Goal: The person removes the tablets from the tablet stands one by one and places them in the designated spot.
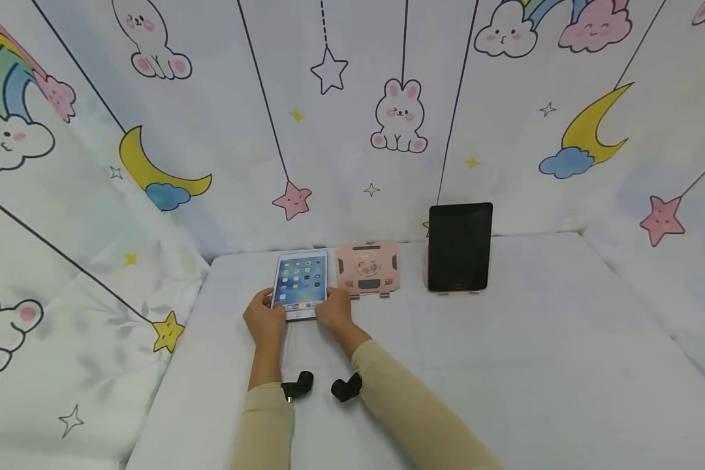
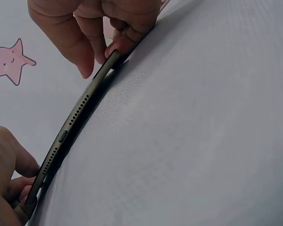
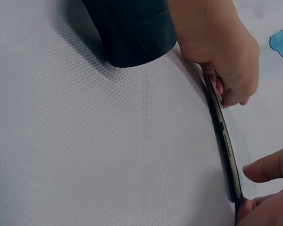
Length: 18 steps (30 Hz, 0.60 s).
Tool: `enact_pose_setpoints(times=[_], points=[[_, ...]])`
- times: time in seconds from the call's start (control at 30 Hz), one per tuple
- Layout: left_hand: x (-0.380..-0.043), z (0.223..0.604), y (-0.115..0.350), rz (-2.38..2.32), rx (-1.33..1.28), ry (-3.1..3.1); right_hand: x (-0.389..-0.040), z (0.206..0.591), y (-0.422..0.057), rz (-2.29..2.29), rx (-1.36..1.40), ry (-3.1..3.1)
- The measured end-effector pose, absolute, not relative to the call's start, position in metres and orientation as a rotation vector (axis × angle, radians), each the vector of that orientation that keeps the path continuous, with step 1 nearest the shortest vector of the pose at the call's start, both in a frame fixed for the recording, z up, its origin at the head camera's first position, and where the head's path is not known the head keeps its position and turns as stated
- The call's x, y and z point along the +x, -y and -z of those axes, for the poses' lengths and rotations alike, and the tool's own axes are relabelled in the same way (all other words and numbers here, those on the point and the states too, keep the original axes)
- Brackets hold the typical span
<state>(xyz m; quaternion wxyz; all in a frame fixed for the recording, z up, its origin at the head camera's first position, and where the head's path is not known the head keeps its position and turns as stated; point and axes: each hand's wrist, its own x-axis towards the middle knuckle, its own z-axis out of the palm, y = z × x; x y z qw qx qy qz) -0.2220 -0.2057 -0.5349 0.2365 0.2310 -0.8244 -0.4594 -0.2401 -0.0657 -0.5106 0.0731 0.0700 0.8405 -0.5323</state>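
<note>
Both hands grip a white-framed tablet [image 1: 299, 277], its screen lit with app icons. The left hand [image 1: 267, 320] holds the lower left corner, thumb at the front. At the lower right corner the right hand [image 1: 336, 310] has its thumb over the front edge. The tablet's bottom edge [image 2: 62, 136], with speaker holes and a charging port, faces the wrist cameras, close over the table. In the left wrist view the left hand [image 2: 2, 174] shows low and the right hand [image 2: 118, 19] on top. The right wrist view has the left hand [image 3: 221, 47] above, the right hand [image 3: 269, 188] below.
Right of the held tablet stands a pink tablet case [image 1: 367, 267] with a round centre. Farther right, a dark-screened tablet [image 1: 460, 248] stands upright with pink edges behind it. A cartoon-printed cloth [image 1: 341, 156] hangs behind the white table [image 1: 505, 372]. Black wrist cameras [image 1: 346, 388] sit at the sleeves.
</note>
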Motion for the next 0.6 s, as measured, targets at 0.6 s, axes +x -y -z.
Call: enact_pose_setpoints(times=[0.6], points=[[-0.222,0.543,0.210,1.238,0.606,2.248,-0.237,0.517,0.056,1.518,-0.024,-2.589]])
